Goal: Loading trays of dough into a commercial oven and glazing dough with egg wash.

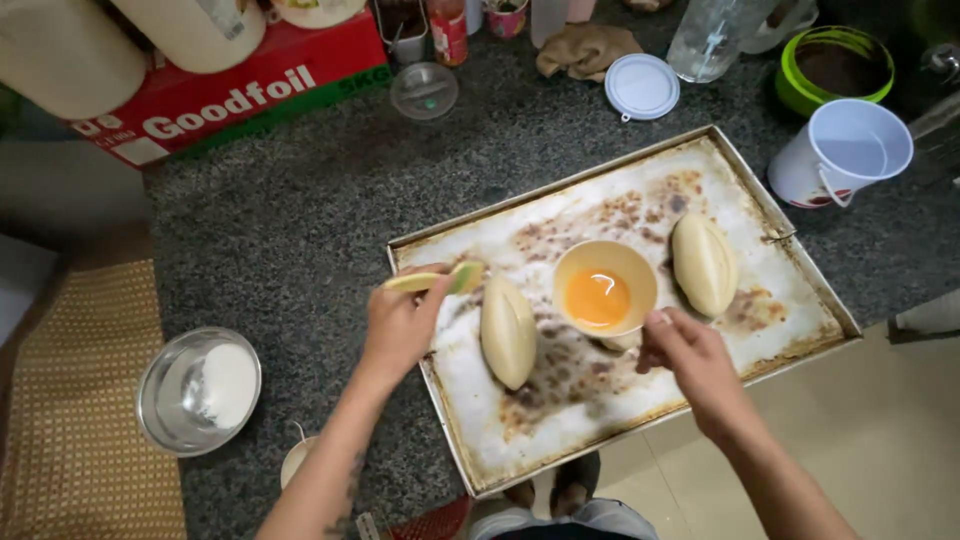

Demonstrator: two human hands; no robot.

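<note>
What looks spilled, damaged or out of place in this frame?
Nothing is spilled. The baking tray is heavily stained with brown burnt patches. The bowl of beaten egg sits level between two dough loaves, steadied by the right hand; the left hand holds a brush.

Both arms are bare, with no sleeves on them. The left hand [400, 325] and the right hand [690, 360] wear no gloves, rings or watch. The left forearm has dark tattoo marks low down near the elbow. At the bottom edge, light grey cloth shows at the legs. Two feet in dark open sandals peek out there.
</note>
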